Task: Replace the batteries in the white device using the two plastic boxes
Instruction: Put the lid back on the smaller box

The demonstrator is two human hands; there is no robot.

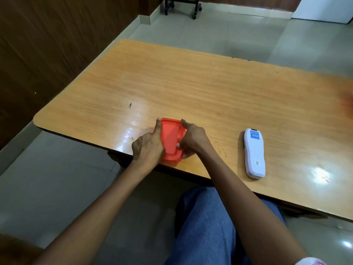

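A plastic box with an orange-red lid (171,138) sits at the near edge of the wooden table (191,88). My left hand (148,145) grips its left side, forefinger stretched along the far corner. My right hand (193,139) clasps its right side, thumb on the lid's edge. The white device (254,153) lies flat on its face to the right, apart from both hands, with a blue label near its far end. Only one box shows clearly; a blurred reddish patch (348,104) sits at the frame's right edge.
The table's near edge runs diagonally just under the box. My knee in blue jeans (210,222) is below it. A dark wheeled stand (181,6) is on the tiled floor beyond the table; wood panelling lines the left wall.
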